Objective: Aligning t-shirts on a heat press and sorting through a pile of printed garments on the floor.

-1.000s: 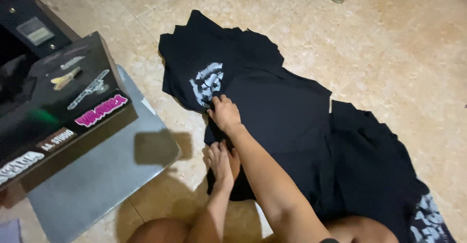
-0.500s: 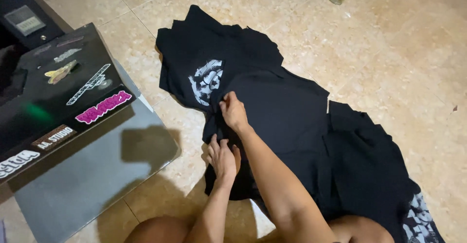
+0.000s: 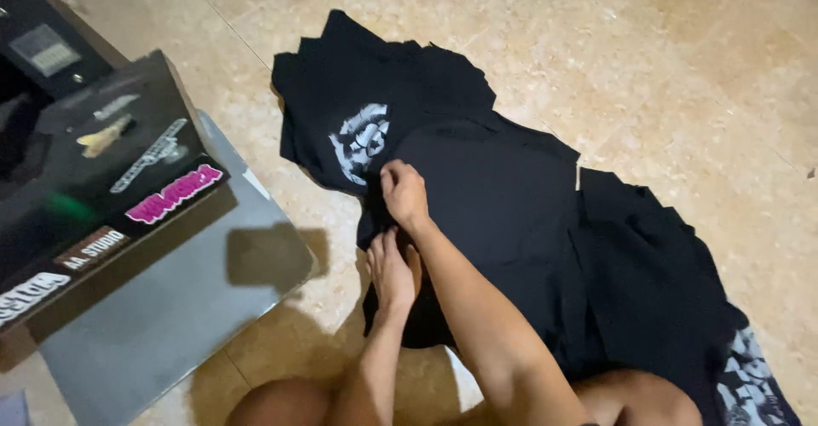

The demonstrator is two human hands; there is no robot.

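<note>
Both hands have crept slightly further up the black shirt (image 3: 503,213), which lies spread on the tiled floor (image 3: 682,77) beside a black machine (image 3: 102,179). Right hand (image 3: 403,194) reaches forward, fingers pinching the fabric edge near the white print (image 3: 362,141). Left hand (image 3: 392,268) sits just behind, fingers curled on the same edge, arms nearly side by side.
</note>
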